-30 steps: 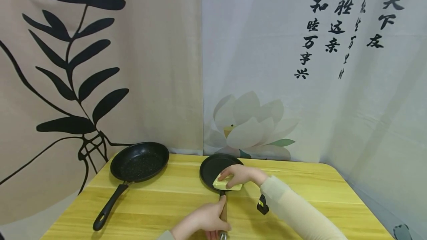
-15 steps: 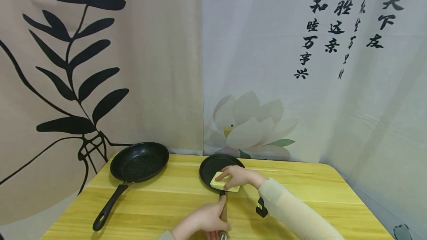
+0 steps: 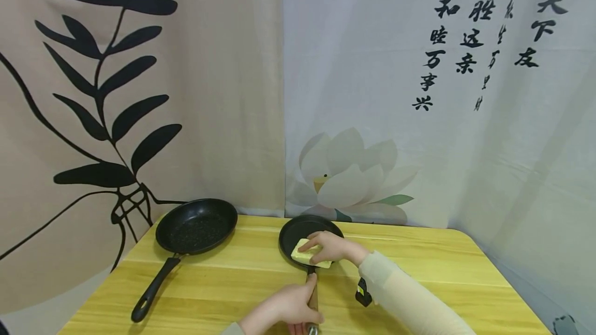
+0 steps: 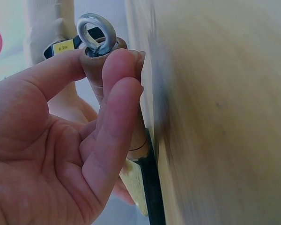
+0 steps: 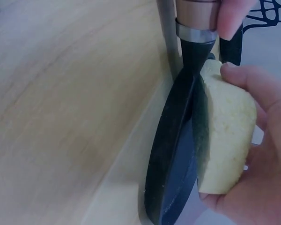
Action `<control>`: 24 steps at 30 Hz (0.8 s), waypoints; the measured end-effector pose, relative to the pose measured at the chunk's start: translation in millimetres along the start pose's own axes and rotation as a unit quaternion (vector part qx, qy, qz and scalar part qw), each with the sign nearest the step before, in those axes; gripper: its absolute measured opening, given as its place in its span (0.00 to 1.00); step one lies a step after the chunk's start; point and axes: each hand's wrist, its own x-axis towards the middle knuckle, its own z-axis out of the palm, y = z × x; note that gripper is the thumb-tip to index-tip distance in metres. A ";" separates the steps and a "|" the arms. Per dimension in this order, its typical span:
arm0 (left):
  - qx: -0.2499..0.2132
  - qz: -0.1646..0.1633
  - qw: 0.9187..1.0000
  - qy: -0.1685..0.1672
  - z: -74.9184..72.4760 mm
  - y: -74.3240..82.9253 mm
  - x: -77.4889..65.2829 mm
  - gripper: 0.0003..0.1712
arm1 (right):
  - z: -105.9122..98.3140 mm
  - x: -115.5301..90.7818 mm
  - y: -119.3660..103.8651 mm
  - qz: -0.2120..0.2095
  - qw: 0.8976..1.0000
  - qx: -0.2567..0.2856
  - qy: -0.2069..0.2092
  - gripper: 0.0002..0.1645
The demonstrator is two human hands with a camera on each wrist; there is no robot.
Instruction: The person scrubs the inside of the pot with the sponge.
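A small black frying pan (image 3: 296,229) with a wooden handle (image 4: 139,138) lies near the table's back edge. My left hand (image 3: 292,304) grips that handle close to its metal hanging ring (image 4: 97,33), thumb along the top in the head view. A yellow sponge (image 3: 302,257) with a dark green scouring side (image 5: 202,126) is in my right hand (image 3: 329,248), held between thumb and fingers. Its dark side faces the pan, over the rim near the handle. In the right wrist view the sponge (image 5: 229,131) tilts against the pan's edge (image 5: 164,150).
To the left, a larger black frying pan (image 3: 197,226) stands on the wooden table (image 3: 223,288), its black handle (image 3: 153,291) pointing toward the front left. Behind the table hangs a printed curtain (image 3: 233,92). A small black device (image 3: 363,293) shows beneath the right forearm.
My right hand has slid the sponge slightly left across the near part of the small pan. The left hand keeps its grip on the handle.
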 end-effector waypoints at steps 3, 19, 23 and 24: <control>0.004 0.004 1.000 0.003 0.4 2.6 -2.9 0.68 | 2.6 0.4 0.6 -0.001 1.000 0.005 0.006 0.24; 0.060 -0.019 0.997 0.045 -1.5 77.4 -51.5 0.59 | 12.0 14.4 -2.0 0.030 0.999 -0.009 0.026 0.24; 0.039 -0.011 0.999 0.033 1.0 32.6 -23.1 0.65 | 12.7 17.5 -1.3 0.030 0.999 -0.019 0.031 0.25; 0.037 -0.011 0.999 0.033 1.7 22.6 -16.9 0.65 | 13.0 18.8 -0.6 0.029 0.999 -0.023 0.032 0.25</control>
